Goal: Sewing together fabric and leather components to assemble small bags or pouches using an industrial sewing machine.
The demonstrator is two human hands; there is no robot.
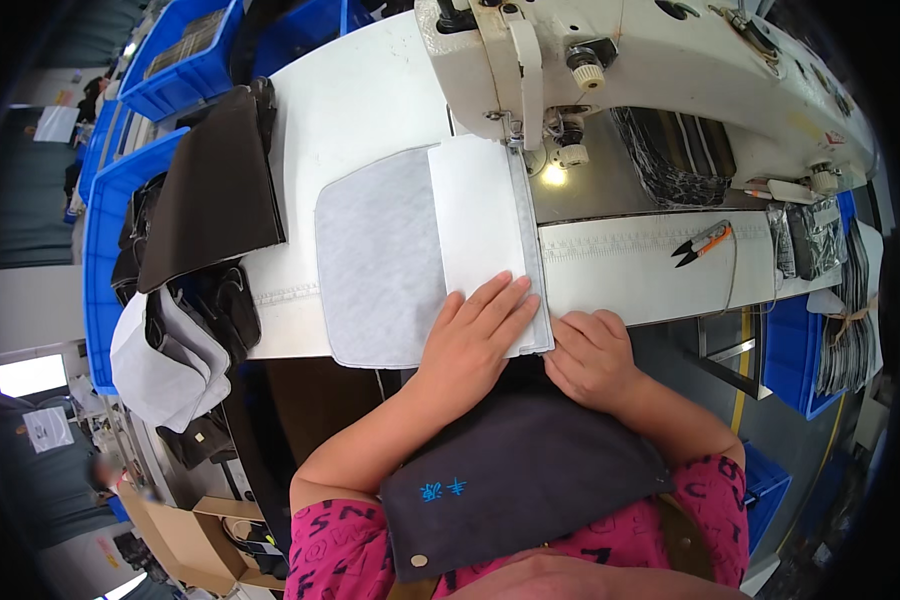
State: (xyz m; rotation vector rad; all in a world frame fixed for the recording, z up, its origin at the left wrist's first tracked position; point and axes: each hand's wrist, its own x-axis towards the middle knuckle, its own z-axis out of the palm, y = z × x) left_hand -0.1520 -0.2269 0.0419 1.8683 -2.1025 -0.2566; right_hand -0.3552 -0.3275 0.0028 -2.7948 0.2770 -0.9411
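Observation:
A grey fabric piece (375, 255) with rounded corners lies on the white sewing table (355, 100), and a white fabric piece (475, 215) lies on its right half. My left hand (475, 335) presses flat on the white piece near its front edge, fingers spread. My right hand (592, 355) pinches the front right corner of the layered fabric at the table edge. The fabric's far right edge runs under the presser foot of the white sewing machine (610, 60), lit by a small lamp (555, 175).
Orange-handled thread snips (703, 243) lie on the table to the right. Dark fabric pieces (210, 190) and white ones (170, 365) hang over blue bins (105, 230) at the left. More blue bins (790, 355) and bundled pieces stand at the right.

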